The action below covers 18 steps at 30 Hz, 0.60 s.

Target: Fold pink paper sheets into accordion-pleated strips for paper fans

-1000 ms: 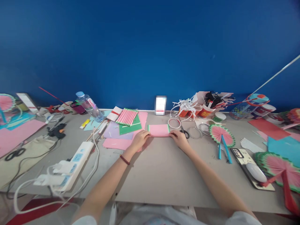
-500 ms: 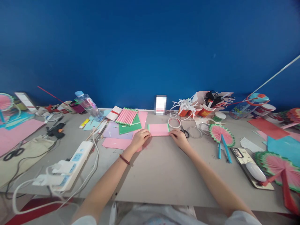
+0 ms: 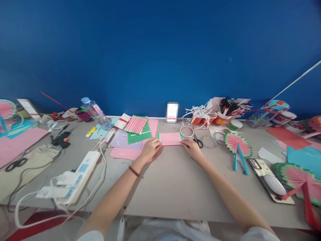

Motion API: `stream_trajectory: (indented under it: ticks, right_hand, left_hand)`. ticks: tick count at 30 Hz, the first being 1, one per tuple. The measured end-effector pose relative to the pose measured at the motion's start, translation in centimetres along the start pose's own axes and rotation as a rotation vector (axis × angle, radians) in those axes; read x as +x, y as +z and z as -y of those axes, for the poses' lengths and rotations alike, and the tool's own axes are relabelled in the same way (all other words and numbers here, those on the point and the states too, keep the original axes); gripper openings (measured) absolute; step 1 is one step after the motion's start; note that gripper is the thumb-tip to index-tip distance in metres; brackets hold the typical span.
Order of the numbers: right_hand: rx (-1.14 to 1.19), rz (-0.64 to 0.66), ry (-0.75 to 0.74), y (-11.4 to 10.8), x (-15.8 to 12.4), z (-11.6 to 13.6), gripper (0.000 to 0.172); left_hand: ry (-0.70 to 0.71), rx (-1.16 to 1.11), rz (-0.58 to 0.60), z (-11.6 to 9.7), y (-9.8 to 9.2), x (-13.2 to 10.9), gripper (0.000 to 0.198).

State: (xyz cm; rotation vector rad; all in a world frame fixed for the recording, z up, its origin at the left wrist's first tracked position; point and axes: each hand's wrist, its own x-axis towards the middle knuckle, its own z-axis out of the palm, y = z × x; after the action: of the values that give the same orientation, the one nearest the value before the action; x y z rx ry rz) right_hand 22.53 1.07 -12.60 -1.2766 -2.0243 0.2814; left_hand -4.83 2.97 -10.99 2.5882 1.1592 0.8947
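Soft, moderate light around the left hand (image 3: 151, 147) and right hand (image 3: 191, 147).
A faint shadow edges the left hand on the matte grey tabletop (image 3: 165, 184); beyond both hands, the smooth deep-blue wall (image 3: 160, 63) darkens toward its upper corners. The upright white rectangular screen (image 3: 172, 112) ahead is bright and pixelated; outward of the right hand, the red-handled pink-and-green pleated paper fan (image 3: 298, 180) looks stretched and soft.

A rectangular sheet of pink paper (image 3: 170, 138), banded in green at both short ends, is held level between the left hand (image 3: 150, 148) and the right hand (image 3: 191, 148). Its near corners are covered by the fingertips; most of its face is spread just beyond the grip. A deeper pink strip is seen along the near edge.
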Motion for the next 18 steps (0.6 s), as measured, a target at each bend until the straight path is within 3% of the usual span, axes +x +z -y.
stream_trajectory:
  ticks: [18]
  right_hand:
    - [-0.055,0.015,-0.023,-0.06,-0.08,0.05,0.018]
  left_hand:
    - [0.012,0.078,0.025,-0.39,0.02,-0.01,0.020]
